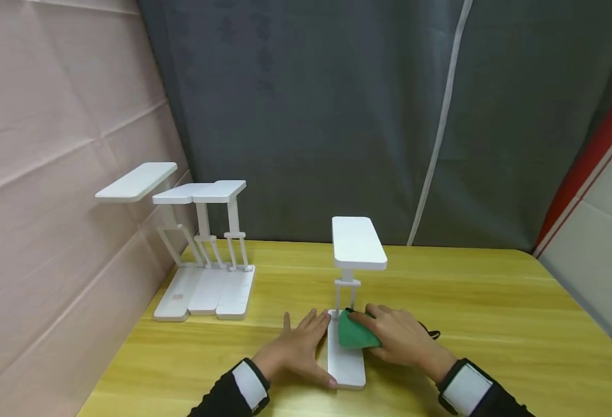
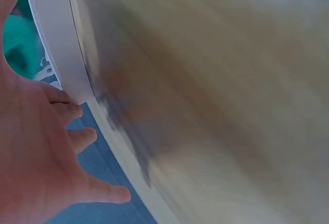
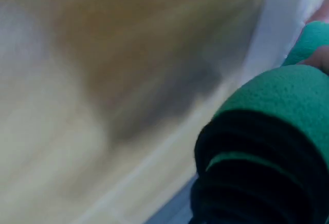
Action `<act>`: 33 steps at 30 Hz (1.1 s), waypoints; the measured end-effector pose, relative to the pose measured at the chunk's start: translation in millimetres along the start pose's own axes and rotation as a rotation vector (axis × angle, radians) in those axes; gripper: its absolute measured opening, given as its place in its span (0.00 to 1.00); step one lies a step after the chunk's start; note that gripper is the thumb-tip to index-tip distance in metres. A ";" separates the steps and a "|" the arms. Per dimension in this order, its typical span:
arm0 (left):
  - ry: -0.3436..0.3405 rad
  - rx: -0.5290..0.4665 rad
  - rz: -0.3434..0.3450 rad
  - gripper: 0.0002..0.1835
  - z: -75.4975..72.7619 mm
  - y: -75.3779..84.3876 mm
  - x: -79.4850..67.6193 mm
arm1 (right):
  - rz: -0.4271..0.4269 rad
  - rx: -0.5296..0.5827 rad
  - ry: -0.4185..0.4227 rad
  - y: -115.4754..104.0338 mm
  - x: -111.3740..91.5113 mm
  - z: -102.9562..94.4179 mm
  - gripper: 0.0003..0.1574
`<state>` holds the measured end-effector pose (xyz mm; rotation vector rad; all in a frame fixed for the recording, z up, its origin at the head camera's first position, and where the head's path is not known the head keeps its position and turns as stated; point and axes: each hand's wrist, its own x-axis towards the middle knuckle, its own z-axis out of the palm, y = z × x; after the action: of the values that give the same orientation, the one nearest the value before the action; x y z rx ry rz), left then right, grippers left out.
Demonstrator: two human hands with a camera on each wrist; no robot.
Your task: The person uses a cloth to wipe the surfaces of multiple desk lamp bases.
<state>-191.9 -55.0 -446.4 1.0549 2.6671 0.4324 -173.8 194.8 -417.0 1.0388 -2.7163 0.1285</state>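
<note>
just beneath right fingers (image 1: 364, 321), green cloth (image 1: 354, 336)

This looks like a makeshift work booth, closed in on 3 sides around a table; the kind of building it stands in cannot be told. A dark grey curtain (image 1: 306, 116) hangs behind the wood-grain tabletop (image 1: 494, 313), a pale strip (image 1: 444, 116) running down it. A pinkish sheet (image 1: 50, 145) covers the left side (its fold creases cross like a grid), and a white panel (image 1: 603, 243) with a red band (image 1: 587, 162) bounds the right. The 3 white stands (image 1: 209, 292) and 1 matching stand (image 1: 359, 243) suggest a staged workspace.
</note>
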 end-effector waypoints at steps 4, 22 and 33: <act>0.003 0.098 -0.008 0.67 -2.1 5.3 3.2 | 0.053 0.085 -0.048 -1.2 -1.9 7.3 0.30; 0.003 0.179 -0.042 0.68 -11.9 8.0 0.1 | -0.059 0.451 -0.168 -15.9 -28.6 -4.2 0.28; 0.005 0.149 -0.020 0.67 -8.4 7.7 1.7 | -0.100 0.550 -0.167 -12.4 -17.8 -21.3 0.29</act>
<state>-191.1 -50.0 -436.0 1.0678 2.7478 0.2355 -148.8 200.6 -400.7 1.3729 -2.8354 0.8442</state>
